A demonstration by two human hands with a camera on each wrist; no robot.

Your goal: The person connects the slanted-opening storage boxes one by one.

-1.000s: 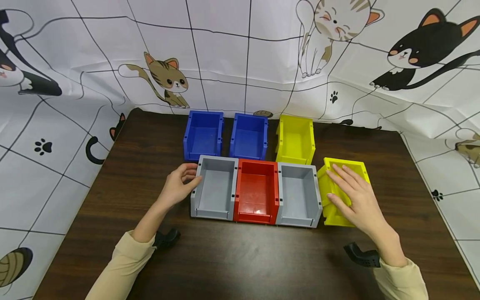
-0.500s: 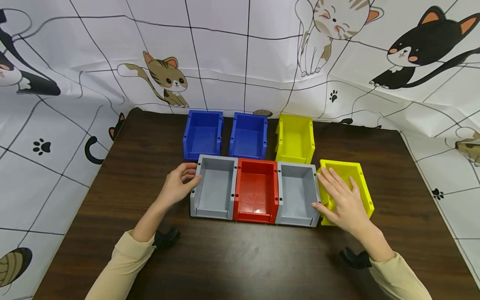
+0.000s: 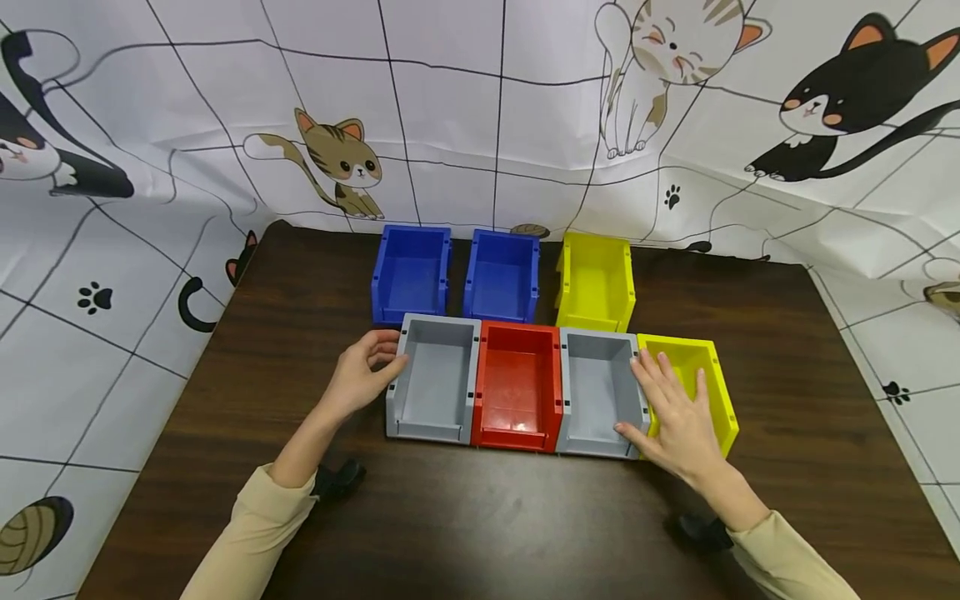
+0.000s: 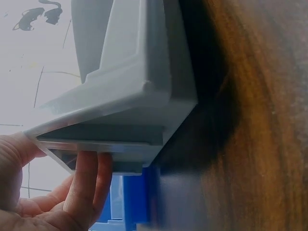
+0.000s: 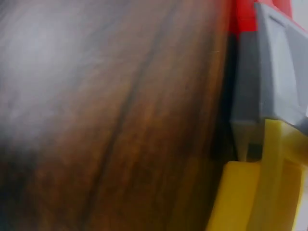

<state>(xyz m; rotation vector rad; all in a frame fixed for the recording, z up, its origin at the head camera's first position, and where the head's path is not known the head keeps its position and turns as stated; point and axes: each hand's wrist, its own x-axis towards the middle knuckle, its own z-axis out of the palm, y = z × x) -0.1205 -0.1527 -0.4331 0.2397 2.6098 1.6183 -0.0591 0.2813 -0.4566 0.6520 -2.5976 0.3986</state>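
Note:
Three bins stand side by side in the front row: a grey bin (image 3: 433, 379), a red bin (image 3: 517, 383) and another grey bin (image 3: 600, 387). A yellow bin (image 3: 723, 400) sits against the row's right end. My left hand (image 3: 360, 375) holds the left grey bin by its outer side wall, thumb at the rim and fingers bent against the wall, as the left wrist view shows. My right hand (image 3: 678, 429) lies with straight, spread fingers across the adjoining rims of the right grey bin and the yellow bin. The right wrist view shows the yellow bin (image 5: 236, 192) but no fingers.
Behind the row stand two blue bins, a left one (image 3: 411, 275) and a right one (image 3: 501, 275), plus another yellow bin (image 3: 596, 279). All rest on a dark wooden table (image 3: 465, 533). A white cat-print sheet (image 3: 450, 108) hangs behind and at both sides.
The front yellow bin has straightened and moved left against the right grey bin. My right hand has moved left with it, over the shared rims. My left hand has stayed on the left grey bin.

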